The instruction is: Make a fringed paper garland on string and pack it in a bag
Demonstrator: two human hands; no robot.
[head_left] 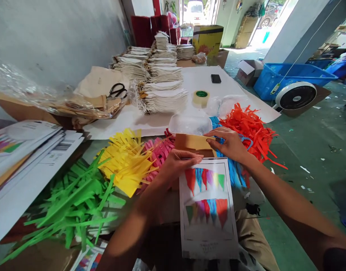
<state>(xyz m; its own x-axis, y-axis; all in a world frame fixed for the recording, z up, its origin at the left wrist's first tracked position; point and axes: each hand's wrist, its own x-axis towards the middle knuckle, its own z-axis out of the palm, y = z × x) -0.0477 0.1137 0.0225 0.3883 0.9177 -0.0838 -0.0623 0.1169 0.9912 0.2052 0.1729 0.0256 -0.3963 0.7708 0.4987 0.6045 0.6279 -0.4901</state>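
Note:
My left hand (182,162) is closed, pinching the top edge of a printed packet (207,235) that shows colourful pennant bunting. The packet hangs upright over my lap. Just behind its top edge stands a brown cardboard piece (191,142). At that piece's upper right corner, my right hand (228,143) is closed in a pinch on it. Around my hands lie fringed strips: pink (158,148) and yellow (125,158) to the left, blue (235,171) under the right hand, red (250,128) beyond it. Green strips (79,195) spread at the near left.
A clear plastic tub (190,124) sits just beyond my hands. Farther off are a tape roll (201,98), a phone (216,78), stacked cream bundles (161,98) and black-handled scissors (116,91). Printed packets (34,162) pile at left. A fan (295,98) and blue crate (291,77) stand right.

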